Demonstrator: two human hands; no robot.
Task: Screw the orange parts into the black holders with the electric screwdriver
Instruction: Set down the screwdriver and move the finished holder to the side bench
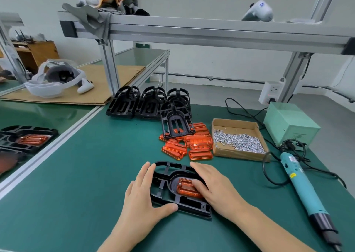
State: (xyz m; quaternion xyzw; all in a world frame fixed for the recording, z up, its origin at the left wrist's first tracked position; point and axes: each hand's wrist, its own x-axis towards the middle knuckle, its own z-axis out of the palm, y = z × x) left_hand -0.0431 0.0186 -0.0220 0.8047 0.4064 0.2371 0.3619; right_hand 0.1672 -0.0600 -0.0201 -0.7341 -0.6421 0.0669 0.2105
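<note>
Both hands flat, fingers straight — left hand (143,192) steadying black holder (173,203), right hand (213,184) pressing orange part (185,187)

Green-matted desk (80,175) sitting under an aluminium frame (192,31); white wall (211,0) standing behind; grey floor (221,90) showing beyond; wooden cabinet (38,52) standing far left; wall socket (269,92) hanging on the right post.

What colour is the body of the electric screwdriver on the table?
Teal, with a black front end; the electric screwdriver shows clearly in the head view.
</note>
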